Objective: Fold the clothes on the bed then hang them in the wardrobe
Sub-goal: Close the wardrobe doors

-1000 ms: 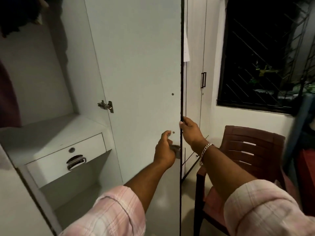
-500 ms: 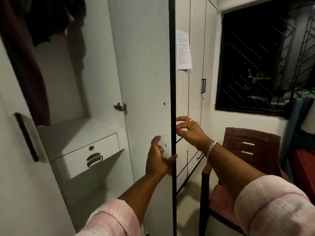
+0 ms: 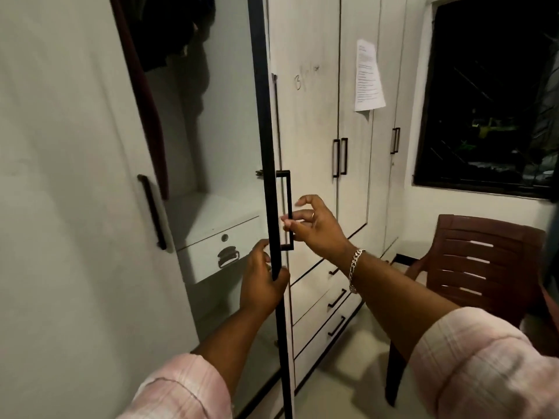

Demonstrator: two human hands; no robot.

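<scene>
Wardrobe door (image 3: 267,146), edge-on at centre from my head camera, is gripped low on its black edge by my left hand (image 3: 261,282), fingers curled round it. My right hand (image 3: 314,226) hovers at the door's black handle (image 3: 287,210), fingers loosely bent and holding nothing. Dark clothes (image 3: 163,34) hang inside the wardrobe's open bay, above a white drawer (image 3: 223,252); a brown chair (image 3: 484,261) stands at right.

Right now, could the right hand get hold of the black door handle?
Probably yes. The right hand hangs open right beside the handle, fingertips at its bar, nothing between them. The left hand grips the door edge lower down, clear of it.
</scene>
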